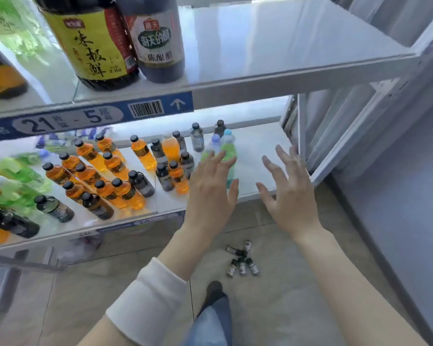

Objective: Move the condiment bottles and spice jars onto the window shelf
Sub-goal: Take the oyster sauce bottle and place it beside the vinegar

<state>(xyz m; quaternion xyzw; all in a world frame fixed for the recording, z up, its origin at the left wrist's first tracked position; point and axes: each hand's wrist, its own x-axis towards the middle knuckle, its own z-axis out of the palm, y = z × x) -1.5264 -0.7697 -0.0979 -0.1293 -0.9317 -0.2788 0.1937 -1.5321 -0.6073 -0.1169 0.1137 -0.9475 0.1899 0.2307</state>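
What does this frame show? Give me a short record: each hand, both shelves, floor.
left hand: open, fingers spread, holding nothing, in front of a green-labelled bottle
right hand: open, fingers spread, holding nothing, held out toward the right end of the lower shelf
upper shelf: two large dark bottles stand at its left
lower shelf: many small bottles, orange, dark and green
floor: a cluster of small jars lying below the hands

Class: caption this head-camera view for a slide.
Open left hand and open right hand hover at the lower shelf beside small bottles; little jars lie on the floor below.
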